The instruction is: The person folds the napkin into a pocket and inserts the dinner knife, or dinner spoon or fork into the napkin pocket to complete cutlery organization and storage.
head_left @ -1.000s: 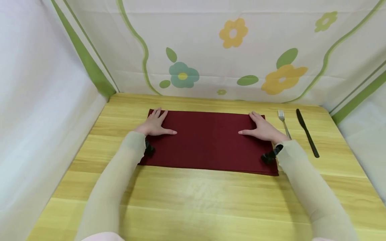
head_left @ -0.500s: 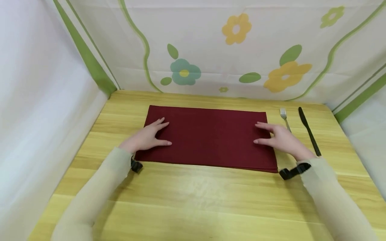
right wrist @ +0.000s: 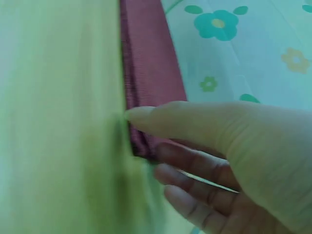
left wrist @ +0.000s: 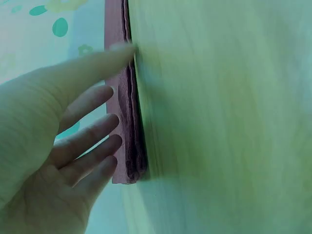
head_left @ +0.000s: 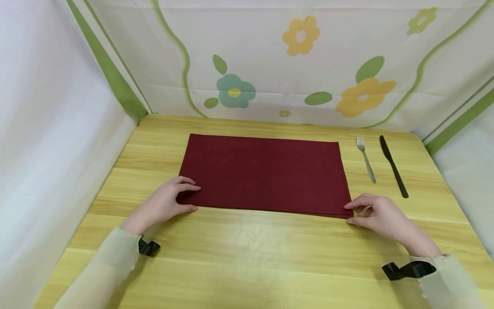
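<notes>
A dark red cloth (head_left: 266, 174), folded into a flat rectangle, lies on the wooden table. Its stacked layers (left wrist: 130, 112) show along the front edge in the left wrist view. At the front left corner is my left hand (head_left: 164, 204), fingers loosely bent over the cloth and thumb by its front edge. My right hand (head_left: 386, 216) is at the front right corner. Its thumb (right wrist: 144, 117) meets the front edge and its bent fingers reach the cloth's right side, with space between thumb and fingers. Neither hand visibly pinches the cloth.
To the right of the cloth lie a metal fork (head_left: 365, 159) and a black knife (head_left: 393, 166). A white curtain (head_left: 266, 56) with printed flowers rises behind the table (head_left: 247, 262), and white fabric hangs at both sides.
Both hands have drawn back from lying spread on top of the cloth to its two front corners. The fork is now uncovered. The cloth lies flat as before.
</notes>
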Tool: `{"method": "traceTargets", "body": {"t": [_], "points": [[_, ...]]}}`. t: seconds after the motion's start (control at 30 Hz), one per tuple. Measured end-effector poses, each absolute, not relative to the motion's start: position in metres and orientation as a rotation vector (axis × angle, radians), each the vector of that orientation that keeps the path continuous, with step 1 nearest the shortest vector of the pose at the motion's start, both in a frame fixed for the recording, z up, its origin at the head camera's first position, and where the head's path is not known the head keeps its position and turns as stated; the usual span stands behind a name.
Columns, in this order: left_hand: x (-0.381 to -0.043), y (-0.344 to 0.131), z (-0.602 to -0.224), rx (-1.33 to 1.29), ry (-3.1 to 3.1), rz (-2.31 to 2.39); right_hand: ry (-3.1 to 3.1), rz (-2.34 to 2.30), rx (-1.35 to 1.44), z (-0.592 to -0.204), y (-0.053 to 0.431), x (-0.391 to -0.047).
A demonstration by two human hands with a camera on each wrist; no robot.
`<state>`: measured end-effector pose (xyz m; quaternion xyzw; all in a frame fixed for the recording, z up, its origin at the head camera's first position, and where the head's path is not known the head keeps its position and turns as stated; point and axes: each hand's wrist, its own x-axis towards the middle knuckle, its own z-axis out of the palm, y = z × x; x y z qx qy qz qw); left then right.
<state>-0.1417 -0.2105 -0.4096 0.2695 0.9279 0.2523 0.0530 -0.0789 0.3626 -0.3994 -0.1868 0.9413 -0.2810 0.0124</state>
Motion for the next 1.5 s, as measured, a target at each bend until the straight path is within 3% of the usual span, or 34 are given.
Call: {"method": "traceTargets", "body": {"t": [0.57,0.97,1.23,1.5], "points": [[-0.141,-0.221,-0.415,0.825,2.762,0.924,2.937,-0.931,-0.664,-0.412,0.363,-0.079],[-0.145,-0.223,-0.416,0.744,2.695,1.030,2.820,-0.872,-0.036,-0.402,0.361,-0.079],[-0.145,-0.222,-0.417,0.741,2.696,1.033,2.814,-0.903,-0.044,-0.400,0.359,-0.079],[-0.146,-0.224,-0.416,0.755,2.696,1.031,2.433,-1.359,0.092,-0.393,0.369,-0.080]]}}
